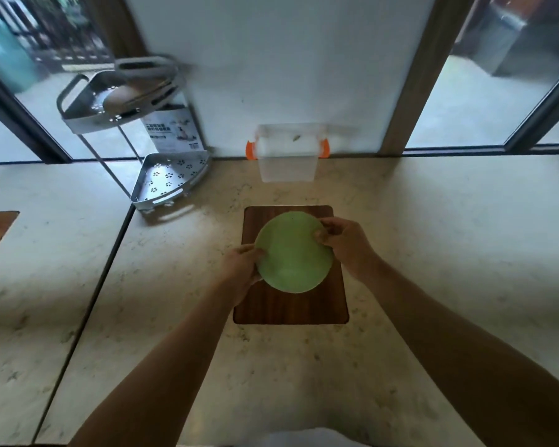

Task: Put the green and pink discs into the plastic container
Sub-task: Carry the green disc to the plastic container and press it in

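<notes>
- A pale, speckled stone surface [400, 253] runs up to a white wall panel, with glass panes at 10 and 2 o'clock giving onto a blurred outdoor floor.
- A dark wooden board [291, 304] lies in the middle of the surface, its long side running toward 12 o'clock.
- The green disc [293, 252] sits over the upper half of the board, its face turned up toward the camera; whether it touches the wood or is lifted clear cannot be told.
- The left hand [241, 269] holds the disc at its 8 o'clock edge, grip clenched on the rim with the fingers going under it.
- The right hand [346, 241] holds the disc at its 2 o'clock edge, grip pinched on the rim with the thumb on top.
- Both bare forearms come in from 6 o'clock.
- The plastic container [287, 156] stands at 12 o'clock from the board, well apart from it and close against the wall; it is clear, with 2 orange clips at its sides.
- No pink disc can be made out.
- A 2-tier metal corner rack [168, 182] stands at 10 o'clock from the board, its top tray carrying blurred items, a printed card just behind it.
</notes>
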A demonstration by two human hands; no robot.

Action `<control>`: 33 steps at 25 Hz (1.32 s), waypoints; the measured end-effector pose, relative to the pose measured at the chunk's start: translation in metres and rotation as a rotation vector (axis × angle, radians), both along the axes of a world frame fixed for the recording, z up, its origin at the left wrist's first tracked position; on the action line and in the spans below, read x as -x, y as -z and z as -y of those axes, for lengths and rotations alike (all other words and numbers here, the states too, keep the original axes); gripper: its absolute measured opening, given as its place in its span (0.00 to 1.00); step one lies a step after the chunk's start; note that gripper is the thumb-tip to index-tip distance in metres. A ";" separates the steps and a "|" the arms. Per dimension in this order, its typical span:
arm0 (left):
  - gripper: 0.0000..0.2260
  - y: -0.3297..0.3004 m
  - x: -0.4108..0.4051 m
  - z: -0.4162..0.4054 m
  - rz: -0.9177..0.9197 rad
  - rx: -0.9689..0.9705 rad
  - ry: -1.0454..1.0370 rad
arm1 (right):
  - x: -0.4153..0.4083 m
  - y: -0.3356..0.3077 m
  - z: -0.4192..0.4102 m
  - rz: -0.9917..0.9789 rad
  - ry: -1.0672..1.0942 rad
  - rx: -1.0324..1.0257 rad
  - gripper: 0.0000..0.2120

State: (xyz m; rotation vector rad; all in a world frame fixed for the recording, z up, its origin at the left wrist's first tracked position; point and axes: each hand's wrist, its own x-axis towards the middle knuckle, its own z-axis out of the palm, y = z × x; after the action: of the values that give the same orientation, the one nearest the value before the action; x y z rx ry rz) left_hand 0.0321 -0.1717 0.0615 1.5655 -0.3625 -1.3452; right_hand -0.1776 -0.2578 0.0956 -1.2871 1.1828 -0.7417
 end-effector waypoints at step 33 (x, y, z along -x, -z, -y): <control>0.07 -0.091 -0.123 0.350 1.096 0.188 0.355 | -0.092 -0.052 0.339 -0.599 -0.050 0.650 0.07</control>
State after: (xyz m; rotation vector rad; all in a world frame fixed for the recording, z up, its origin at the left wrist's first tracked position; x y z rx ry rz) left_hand 0.1547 -0.5214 0.1526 2.0098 -1.4339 -0.5289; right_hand -0.0855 -0.5972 0.1481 -2.1793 1.4241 -0.7556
